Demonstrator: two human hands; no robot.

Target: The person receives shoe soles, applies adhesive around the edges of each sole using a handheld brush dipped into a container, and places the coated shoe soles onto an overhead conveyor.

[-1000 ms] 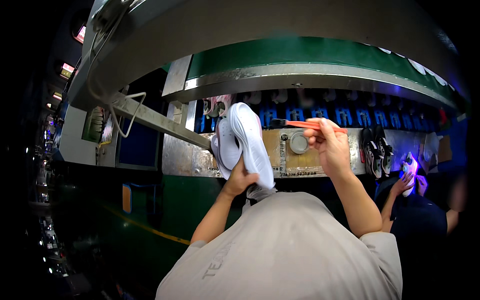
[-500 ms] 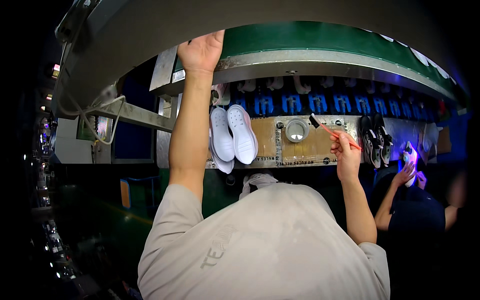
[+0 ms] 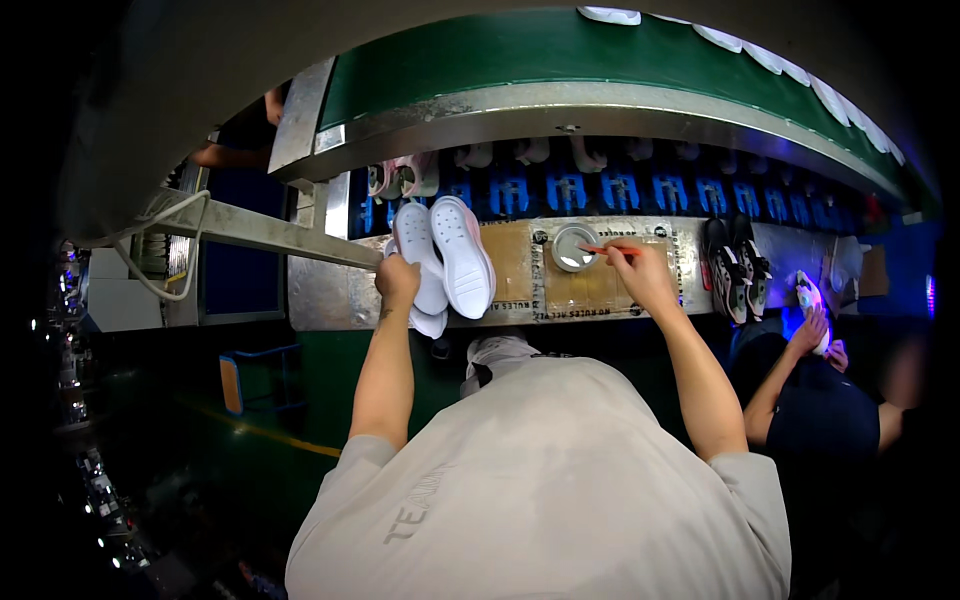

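Several white shoe soles [image 3: 463, 262] lie together on the bench, with rows of small holes toward their far ends. My left hand [image 3: 398, 280] is closed at the left edge of the leftmost sole; its fingertips are partly hidden. In my right hand [image 3: 645, 274] is a brush with a red handle [image 3: 610, 250]. The brush's head reaches into a round metal cup [image 3: 573, 262] of whitish liquid, so its bristles are hidden.
Cardboard [image 3: 600, 292] covers part of the metal bench. Black-and-white shoes [image 3: 738, 275] stand to the right, near a co-worker's hands [image 3: 815, 330] on a lit shoe. Behind runs a green conveyor belt [image 3: 480, 75] with white soles, above blue holders [image 3: 565, 192]. A metal beam [image 3: 280, 232] juts in at left.
My left hand has come back from the conveyor belt to the soles. My right hand has moved left, bringing the brush from above the bench into the cup.
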